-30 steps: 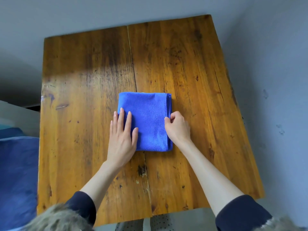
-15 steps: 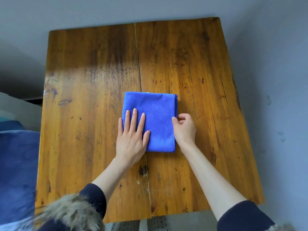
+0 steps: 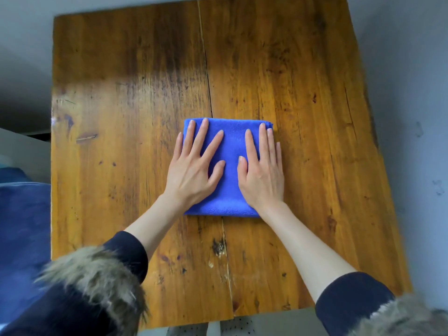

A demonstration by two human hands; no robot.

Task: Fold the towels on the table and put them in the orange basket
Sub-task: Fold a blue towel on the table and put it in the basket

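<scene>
Towel point(image 3: 230, 166), blue and folded into a compact rectangle, lies flat near the middle of the wooden desk point(image 3: 121, 117), a little toward the near edge and straddling the long crack that runs from the far edge to the near edge. Both hands rest palm-down on it. Left hand point(image 3: 191, 170) covers the towel's left half, its fingers straight and fanned apart, the little finger lying just over the towel's left border onto the wood. Right hand point(image 3: 263, 175) covers the right half, fingers straight and close together, its outer fingers along the towel's right border. Neither grip is closed: both are flat and pressing, with nothing pinched or curled round. The thumbs point toward each other over the towel's centre, apart. Dark sleeves with fur trim point(image 3: 97, 282) show at the near edge. A dark blue cloth surface point(image 3: 21, 226) sits beyond the desk's left edge.
</scene>
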